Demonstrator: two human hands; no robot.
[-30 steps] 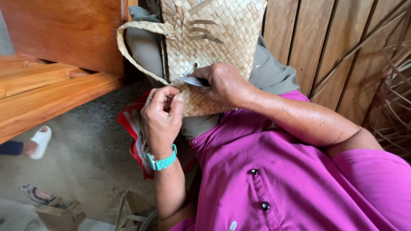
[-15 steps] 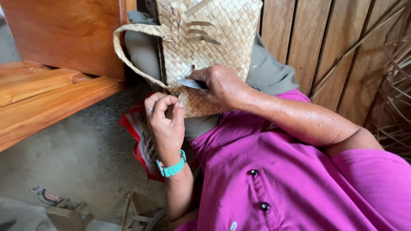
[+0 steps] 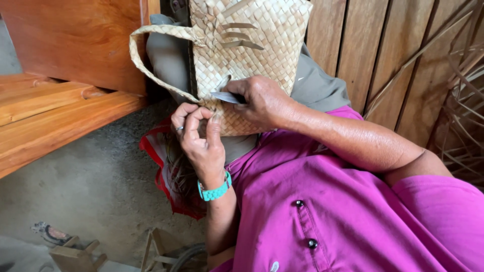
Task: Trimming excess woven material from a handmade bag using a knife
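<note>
Right hand [image 3: 262, 100], centre of frame: knuckles up, fingers curled shut around a small knife [image 3: 228, 96], its grey blade pointing left and lying flat against the lower face of a woven basket [image 3: 247, 55]. Forearm runs down to the right, bare, into a magenta shirt [image 3: 353, 211] filling the lower right. Left hand [image 3: 199, 133], just below and left of the blade: wrist bent upward, thumb and forefinger pinched together at the basket's bottom edge; what they grip is too fine to make out, probably a strip end. Ring on one finger, teal watch [image 3: 216, 190] on the wrist. Basket sits upper centre, resting on grey-clad knees, looped handle [image 3: 146, 60] sticking out left. Red bag [image 3: 169, 176] beneath the left hand. Wooden bench [image 3: 55, 108] at left, plank wall [image 3: 383, 55] upper right, loose dry strips [image 3: 461, 111] at the right edge.
</note>
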